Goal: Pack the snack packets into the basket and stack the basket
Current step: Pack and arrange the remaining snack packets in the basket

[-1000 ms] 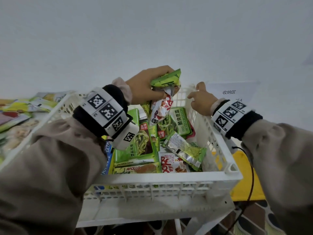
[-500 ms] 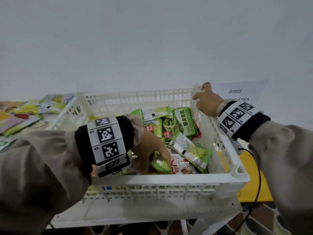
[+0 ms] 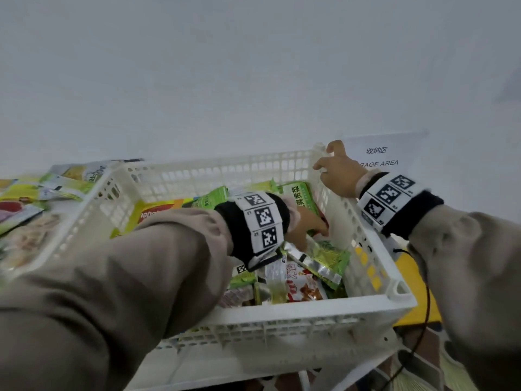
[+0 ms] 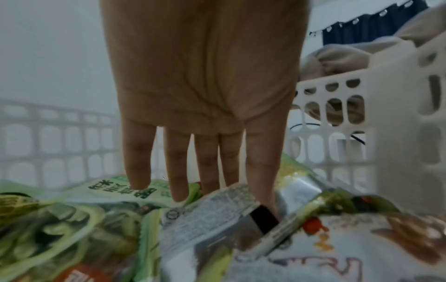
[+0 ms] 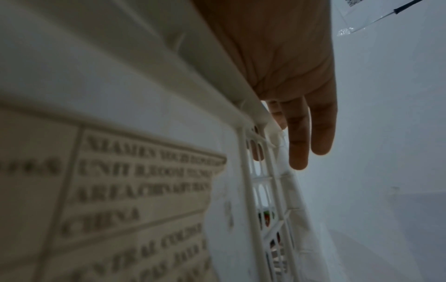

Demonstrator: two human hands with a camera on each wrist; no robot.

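**Left hand down among the packets, right hand on the rim**

The left hand is inside the basket, fingers straight and slightly spread, pointing down. Their tips touch the heap: the outer ones on a green packet with dark characters, the others going behind a silvery packet lying across the pile. It grips nothing. Around it the snack packets fill the basket floor, green, yellow and red-and-white ones overlapping, right up to the near wall. Over at the far right corner, the right hand sits on the basket's rim, thumb up top; from the wrist view two fingers hang straight outside the wall, the rest curl at the edge. Beyond the basket's left wall, loose packets lie on the table. Behind the right hand, a paper sign.
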